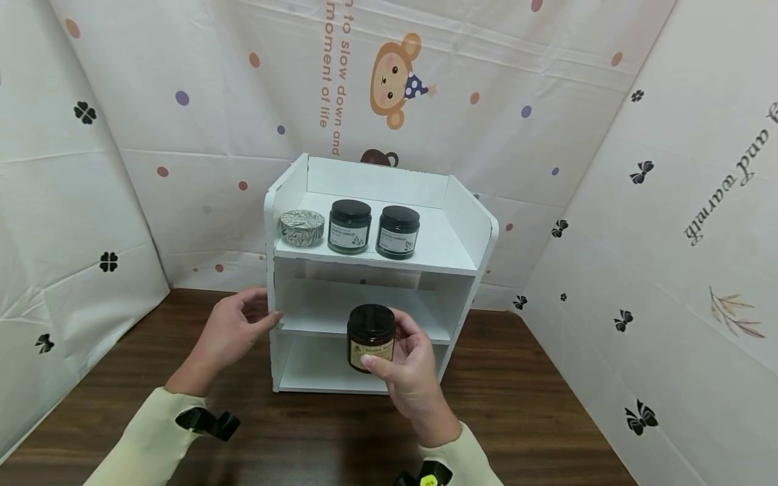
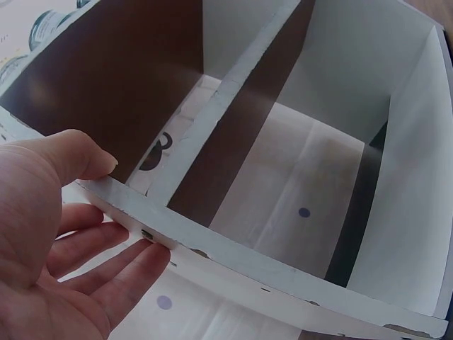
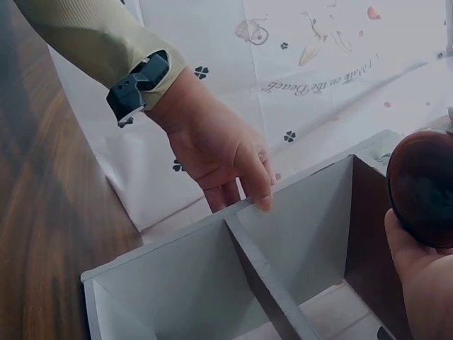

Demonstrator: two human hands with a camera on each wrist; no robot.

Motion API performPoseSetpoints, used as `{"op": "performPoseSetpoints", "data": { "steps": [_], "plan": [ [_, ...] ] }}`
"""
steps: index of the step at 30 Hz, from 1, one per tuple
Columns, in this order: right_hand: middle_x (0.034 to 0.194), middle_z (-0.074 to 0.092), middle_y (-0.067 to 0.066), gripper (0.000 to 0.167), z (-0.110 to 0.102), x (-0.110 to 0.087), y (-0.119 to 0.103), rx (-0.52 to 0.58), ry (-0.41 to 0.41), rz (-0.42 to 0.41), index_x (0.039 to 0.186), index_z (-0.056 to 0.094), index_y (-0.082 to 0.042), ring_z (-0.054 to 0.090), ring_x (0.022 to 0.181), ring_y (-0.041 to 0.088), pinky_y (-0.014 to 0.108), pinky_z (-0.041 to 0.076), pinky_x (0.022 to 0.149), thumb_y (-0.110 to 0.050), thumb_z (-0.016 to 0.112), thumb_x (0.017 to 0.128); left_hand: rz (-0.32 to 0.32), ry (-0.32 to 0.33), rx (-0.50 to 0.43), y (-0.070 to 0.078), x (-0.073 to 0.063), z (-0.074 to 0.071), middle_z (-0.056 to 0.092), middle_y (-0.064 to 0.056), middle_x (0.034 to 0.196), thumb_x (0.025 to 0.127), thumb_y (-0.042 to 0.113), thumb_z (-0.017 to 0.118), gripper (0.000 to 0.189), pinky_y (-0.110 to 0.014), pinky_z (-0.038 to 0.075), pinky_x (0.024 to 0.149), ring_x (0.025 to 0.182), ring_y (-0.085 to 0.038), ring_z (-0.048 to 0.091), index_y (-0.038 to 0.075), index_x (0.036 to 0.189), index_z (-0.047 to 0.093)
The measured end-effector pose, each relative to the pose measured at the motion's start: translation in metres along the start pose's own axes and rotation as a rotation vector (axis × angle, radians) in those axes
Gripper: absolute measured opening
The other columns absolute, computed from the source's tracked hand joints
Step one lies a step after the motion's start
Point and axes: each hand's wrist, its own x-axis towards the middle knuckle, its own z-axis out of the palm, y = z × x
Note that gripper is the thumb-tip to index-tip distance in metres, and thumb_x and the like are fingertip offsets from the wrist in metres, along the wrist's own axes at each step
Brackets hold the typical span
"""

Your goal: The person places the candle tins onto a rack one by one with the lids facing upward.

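Note:
My right hand [image 1: 413, 368] holds a dark amber candle jar [image 1: 371, 347] with a black lid and cream label, thumb across its front. The jar is upright in the head view, before the middle and lower levels of a small white shelf unit [image 1: 377, 266]. The right wrist view shows the jar [image 3: 425, 188] only in part, at the right edge. At the unit's left side, my left hand [image 1: 234, 327] grips the side panel [image 2: 233, 251], thumb over the front edge and fingers along the outer face.
On the top shelf stand a patterned round tin [image 1: 302, 228] and two dark candle jars with white labels, one in the middle [image 1: 349, 227] and one on the right [image 1: 398, 233]. The unit sits on a dark wooden table [image 1: 504, 398], with printed cloth [image 1: 206, 135] behind and at both sides.

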Motion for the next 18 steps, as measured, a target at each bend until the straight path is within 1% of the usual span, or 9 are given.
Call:
{"op": "performPoseSetpoints", "data": {
  "steps": [5,11,18],
  "plan": [
    [0.124,0.063,0.002,0.059,-0.002,0.001,-0.005,-0.048,0.036,-0.012,0.131,0.057,-0.009,0.061,0.113,0.012,0.024,0.056,0.097,-0.003,0.085,0.080,-0.001,-0.001,0.001,0.000,0.000,0.000,0.070,-0.020,0.124,0.096,0.026,0.073,0.047,-0.052,0.059,0.092,0.112,-0.036,0.069,0.004,0.136,0.061],
    [0.126,0.061,0.003,0.064,-0.004,0.002,-0.011,-0.096,0.059,-0.022,0.133,0.055,-0.005,0.061,0.116,0.013,0.025,0.054,0.101,0.000,0.086,0.078,-0.002,-0.005,-0.006,0.001,-0.001,0.000,0.070,-0.021,0.125,0.096,0.027,0.073,0.047,-0.051,0.059,0.092,0.113,-0.036,0.069,0.004,0.136,0.061],
    [0.125,0.060,0.006,0.064,-0.007,0.005,-0.019,-0.154,0.070,-0.039,0.132,0.054,-0.004,0.060,0.113,0.014,0.025,0.055,0.100,0.000,0.087,0.077,-0.007,-0.006,-0.008,0.001,-0.001,0.000,0.069,-0.021,0.127,0.097,0.028,0.072,0.048,-0.053,0.058,0.094,0.114,-0.037,0.068,0.004,0.137,0.060]
  ]
}}
